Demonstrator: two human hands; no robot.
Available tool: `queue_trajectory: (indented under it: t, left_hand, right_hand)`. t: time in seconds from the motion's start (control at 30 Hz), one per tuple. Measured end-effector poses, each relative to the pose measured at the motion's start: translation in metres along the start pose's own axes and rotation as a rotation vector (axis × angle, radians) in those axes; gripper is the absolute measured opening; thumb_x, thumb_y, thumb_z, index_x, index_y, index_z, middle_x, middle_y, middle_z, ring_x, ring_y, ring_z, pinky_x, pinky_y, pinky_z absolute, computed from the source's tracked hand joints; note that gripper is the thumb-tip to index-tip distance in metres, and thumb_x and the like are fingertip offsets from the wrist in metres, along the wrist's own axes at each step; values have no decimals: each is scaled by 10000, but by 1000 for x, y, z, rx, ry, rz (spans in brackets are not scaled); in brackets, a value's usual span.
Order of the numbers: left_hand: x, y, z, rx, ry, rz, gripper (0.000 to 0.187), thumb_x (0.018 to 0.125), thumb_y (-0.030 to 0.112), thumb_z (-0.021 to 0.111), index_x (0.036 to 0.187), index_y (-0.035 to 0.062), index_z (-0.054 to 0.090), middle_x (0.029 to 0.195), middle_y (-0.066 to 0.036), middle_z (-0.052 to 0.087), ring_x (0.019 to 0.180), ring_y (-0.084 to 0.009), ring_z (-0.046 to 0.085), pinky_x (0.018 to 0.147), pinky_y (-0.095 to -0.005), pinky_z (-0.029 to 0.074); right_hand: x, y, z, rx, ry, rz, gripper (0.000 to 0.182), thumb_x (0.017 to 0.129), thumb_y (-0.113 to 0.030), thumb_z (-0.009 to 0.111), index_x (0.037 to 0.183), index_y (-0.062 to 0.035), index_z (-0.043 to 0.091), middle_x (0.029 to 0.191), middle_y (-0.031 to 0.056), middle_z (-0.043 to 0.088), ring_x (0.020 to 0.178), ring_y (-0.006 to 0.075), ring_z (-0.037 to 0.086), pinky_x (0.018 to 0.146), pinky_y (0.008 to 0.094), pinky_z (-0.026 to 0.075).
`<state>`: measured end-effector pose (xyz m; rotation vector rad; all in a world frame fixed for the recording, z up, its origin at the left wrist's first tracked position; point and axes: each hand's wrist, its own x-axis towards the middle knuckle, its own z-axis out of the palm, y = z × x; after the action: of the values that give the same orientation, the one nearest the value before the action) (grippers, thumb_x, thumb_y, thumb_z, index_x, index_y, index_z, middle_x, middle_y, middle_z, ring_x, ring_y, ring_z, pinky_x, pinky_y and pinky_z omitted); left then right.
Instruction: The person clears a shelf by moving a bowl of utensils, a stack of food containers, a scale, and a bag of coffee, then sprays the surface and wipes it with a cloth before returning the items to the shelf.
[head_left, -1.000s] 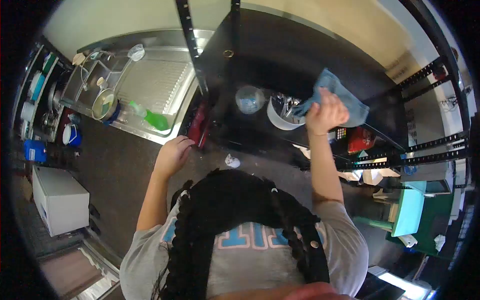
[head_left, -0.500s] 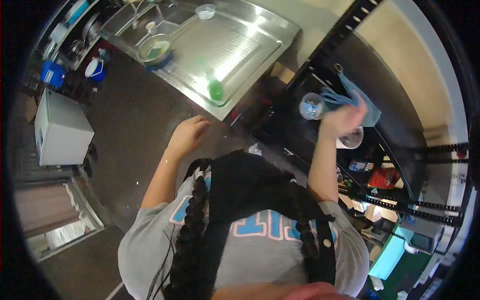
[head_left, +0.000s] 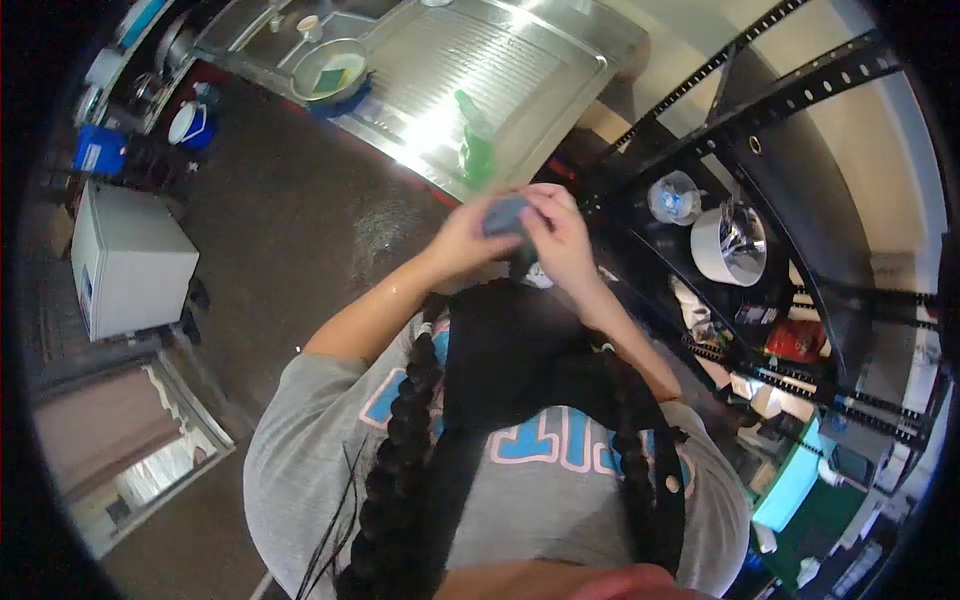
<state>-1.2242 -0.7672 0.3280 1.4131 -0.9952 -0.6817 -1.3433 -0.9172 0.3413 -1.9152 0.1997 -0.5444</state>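
In front of my chest, by the near corner of the steel sink counter, my two hands come together on a bunched blue-grey cloth. My left hand is closed around its left side. From the right, my right hand grips it with bent fingers. Part of the cloth is hidden by the fingers. Just beyond my hands, a green bottle is on the counter's drainboard.
A bowl with a green sponge stands at the sink's edge. On the black shelf rack to my right are a clear plastic container and a white pot with metal utensils. A white chest-like box stands on the floor at left.
My right hand has taken the blue-grey cloth off the shelf rack and brought it to my chest. My left hand has moved right and closed on it too.
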Motion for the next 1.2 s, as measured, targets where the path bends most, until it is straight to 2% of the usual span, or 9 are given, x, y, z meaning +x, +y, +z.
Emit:
queue_trajectory:
  t: [0.13,0.23,0.3,0.4,0.47,0.5,0.63,0.83,1.2]
  left_hand:
    - [18,-8,-56,181,387,-407,341,799,161,767,1076,-12,667,984,-60,688,833,-184,642,760,-322,514]
    - [42,-42,-118,20,804,-400,319,853,78,709,1136,-43,627,1047,-135,683,905,-217,648,799,-356,537]
    - [62,-120,-170,-41,830,34,347,907,59,664,1216,-80,588,1118,-155,667,1005,-249,652,863,-377,532]
    - [87,-187,-188,-39,805,-47,328,896,105,701,1182,-40,634,1134,-124,673,1007,-219,638,897,-372,518]
    - [102,-229,-200,584,433,-311,417,918,187,685,1249,-57,615,1205,-157,673,1040,-261,654,957,-392,497]
    - [111,-225,-193,1078,532,-282,451,917,241,667,1254,-55,620,1212,-208,675,1082,-316,658,969,-417,494]
    - [138,-91,-128,721,938,476,365,907,196,676,1194,-28,644,1011,-174,681,906,-304,648,839,-431,538]
    - [52,171,161,-398,300,1340,429,917,234,671,1282,28,578,1091,-142,612,998,-280,573,894,-412,473]
    - [-91,257,420,-1941,-1252,1218,525,959,332,608,1399,73,486,1344,-146,478,1255,-274,408,1071,-433,309]
  right_hand:
    - [-18,4,7,-68,-5,102,417,873,-158,698,1273,-82,605,1280,163,552,1206,329,537,1028,424,437]
    - [-51,32,-12,-236,-174,172,370,887,-205,686,1232,-85,625,1251,170,578,1196,346,545,1038,426,439]
    - [-82,36,-23,-317,-119,296,376,894,-249,675,1228,-82,633,1216,175,607,1163,358,570,1015,435,458]
    - [-130,44,-38,-383,-364,499,396,903,-325,644,1237,-112,641,1217,170,627,1133,366,602,974,460,482]
    - [-152,30,-52,-411,-298,563,387,905,-318,642,1232,-110,641,1213,167,630,1127,369,603,957,461,483]
    - [-165,25,-62,-440,-277,600,379,906,-310,639,1226,-107,641,1209,165,632,1121,373,604,940,462,485]
    - [-236,3,-101,-572,40,722,380,888,-299,650,1228,-129,645,1211,164,634,1112,375,609,928,477,494]
    - [-358,-9,-130,-650,11,1079,363,861,-286,615,1182,-129,678,1214,151,648,1123,349,631,923,477,520]
    - [-658,-87,-177,-654,429,1378,405,863,-311,614,1230,-148,665,1213,142,642,1126,339,624,928,462,514]
